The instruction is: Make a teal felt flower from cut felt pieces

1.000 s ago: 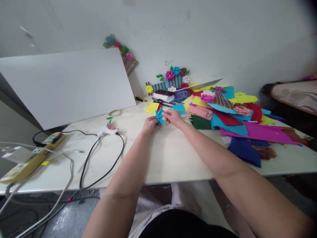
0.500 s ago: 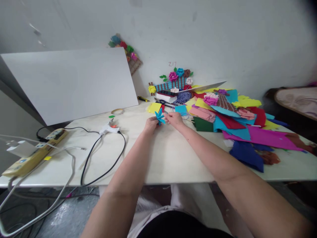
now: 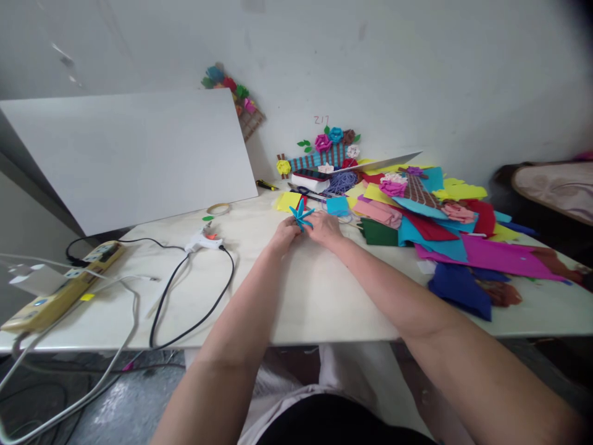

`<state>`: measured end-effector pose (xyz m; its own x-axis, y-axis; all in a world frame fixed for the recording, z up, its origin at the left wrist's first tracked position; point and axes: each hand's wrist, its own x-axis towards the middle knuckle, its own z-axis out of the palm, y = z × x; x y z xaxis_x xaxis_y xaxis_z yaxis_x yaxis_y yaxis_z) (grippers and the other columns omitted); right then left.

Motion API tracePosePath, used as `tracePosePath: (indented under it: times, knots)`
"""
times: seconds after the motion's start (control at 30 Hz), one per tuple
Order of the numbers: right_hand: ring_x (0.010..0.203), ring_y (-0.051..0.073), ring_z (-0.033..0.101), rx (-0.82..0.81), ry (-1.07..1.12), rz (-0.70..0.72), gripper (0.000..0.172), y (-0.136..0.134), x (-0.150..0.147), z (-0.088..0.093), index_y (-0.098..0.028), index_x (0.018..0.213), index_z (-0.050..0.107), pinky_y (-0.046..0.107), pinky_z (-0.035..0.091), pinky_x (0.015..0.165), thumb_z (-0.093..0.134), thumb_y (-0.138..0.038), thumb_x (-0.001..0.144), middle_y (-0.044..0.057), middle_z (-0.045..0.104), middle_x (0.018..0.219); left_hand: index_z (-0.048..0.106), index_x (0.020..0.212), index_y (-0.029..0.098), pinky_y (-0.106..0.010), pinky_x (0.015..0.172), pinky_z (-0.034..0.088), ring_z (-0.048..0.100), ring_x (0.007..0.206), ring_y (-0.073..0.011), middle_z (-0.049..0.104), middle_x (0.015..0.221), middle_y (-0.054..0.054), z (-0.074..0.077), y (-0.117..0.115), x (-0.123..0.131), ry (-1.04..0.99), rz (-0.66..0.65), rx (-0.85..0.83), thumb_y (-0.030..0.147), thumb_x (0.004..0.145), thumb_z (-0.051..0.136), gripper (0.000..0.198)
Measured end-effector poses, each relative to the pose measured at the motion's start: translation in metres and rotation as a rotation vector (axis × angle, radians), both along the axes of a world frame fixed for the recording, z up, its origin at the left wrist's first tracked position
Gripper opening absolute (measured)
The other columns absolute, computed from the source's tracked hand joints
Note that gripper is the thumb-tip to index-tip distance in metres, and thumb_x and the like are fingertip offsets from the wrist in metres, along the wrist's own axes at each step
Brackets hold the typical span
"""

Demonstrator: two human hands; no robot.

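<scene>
Count: two hands, one blue flower (image 3: 301,214), one glue gun (image 3: 202,242), one power strip (image 3: 65,287), one tape ring (image 3: 217,209), one white board (image 3: 130,157), two flower-basket pieces: wall basket (image 3: 324,151) and corner basket (image 3: 231,93), the latter partly behind board. Coloured sheets (image 3: 440,228) heaped at right, too overlapped to count. Left hand (image 3: 283,233) and right hand (image 3: 324,227) side by side, nearly touching, both pinched shut on blue flower's base. Fingertips tucked under petals; exact grip hard to make out. Blue flower: upright just above table (image 3: 315,296), toward far edge, just left of coloured sheets. Narrow pointed petals fanned like a star, bright blue, about five or six showing. Base hidden by fingers. Small items behind it blurred, partly covered.
</scene>
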<state>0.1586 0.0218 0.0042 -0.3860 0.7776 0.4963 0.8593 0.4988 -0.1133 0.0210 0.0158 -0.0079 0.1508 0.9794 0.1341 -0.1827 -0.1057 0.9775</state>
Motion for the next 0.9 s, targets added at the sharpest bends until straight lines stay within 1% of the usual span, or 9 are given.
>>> tracePosePath:
  times: [0.17, 0.4, 0.63, 0.9]
  knots:
    - [0.097, 0.025, 0.059, -0.047, -0.102, -0.060, 0.032, -0.006, -0.001, 0.007, -0.014, 0.097, 0.069, 0.033, 0.041, 0.076, 0.041, -0.026, 0.088, 0.013, 0.069, 0.101, 0.059, 0.079, 0.014, -0.021, 0.051, 0.036, 0.051, 0.056, -0.0103, 0.055, 0.062, 0.001, 0.000, -0.002, 0.005, 0.013, -0.067, -0.010, 0.009, 0.050, 0.055, 0.030]
    - [0.096, 0.026, 0.059, -0.021, -0.158, -0.089, 0.036, 0.000, -0.002, 0.003, -0.010, 0.097, 0.067, 0.034, 0.042, 0.076, 0.035, -0.024, 0.091, 0.017, 0.068, 0.097, 0.057, 0.081, 0.015, -0.021, 0.058, 0.038, 0.053, 0.063, -0.0106, 0.056, 0.067, 0.002, 0.001, -0.003, 0.010, -0.037, -0.137, 0.002, 0.007, 0.049, 0.053, 0.033]
    - [0.096, 0.026, 0.060, -0.023, -0.153, -0.112, 0.036, -0.003, -0.002, 0.005, -0.009, 0.097, 0.065, 0.035, 0.043, 0.078, 0.032, -0.022, 0.092, 0.018, 0.068, 0.096, 0.054, 0.079, 0.016, -0.020, 0.059, 0.036, 0.049, 0.062, -0.0087, 0.049, 0.062, 0.005, 0.008, -0.011, 0.017, -0.094, -0.122, -0.036, 0.003, 0.048, 0.050, 0.034]
    - [0.097, 0.027, 0.061, -0.036, -0.152, -0.139, 0.030, -0.002, -0.003, 0.005, -0.009, 0.098, 0.065, 0.035, 0.045, 0.076, 0.039, -0.020, 0.088, 0.021, 0.067, 0.094, 0.054, 0.080, 0.015, -0.021, 0.059, 0.036, 0.050, 0.064, -0.0100, 0.051, 0.063, 0.004, 0.004, -0.007, 0.019, -0.139, -0.164, -0.045, 0.003, 0.046, 0.050, 0.035]
